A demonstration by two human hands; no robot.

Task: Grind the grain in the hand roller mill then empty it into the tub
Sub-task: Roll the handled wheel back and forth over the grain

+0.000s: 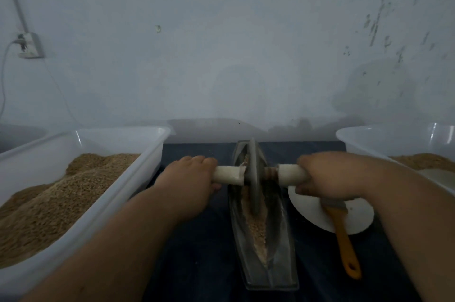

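- The left hand (189,178) is wrapped round the left white handle (229,175), with the forearm stretched forward.
- The right hand (322,176) is clamped on the right handle (290,173), level with the other.
- Between them the mill's grey wheel (253,178) stands upright in its boat-shaped trough (280,252), with crushed grain (257,230) along the bottom.
- A white plate (310,218) carrying an orange-handled brush (344,240) lies just beside the trough (partly under the right wrist).
- The left tub (138,144) and the right tub (394,139), both holding grain, flank the mill.

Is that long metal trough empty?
Not empty: tan crushed grain lies along the bottom of the long grey metal trough, under the grey disc wheel.
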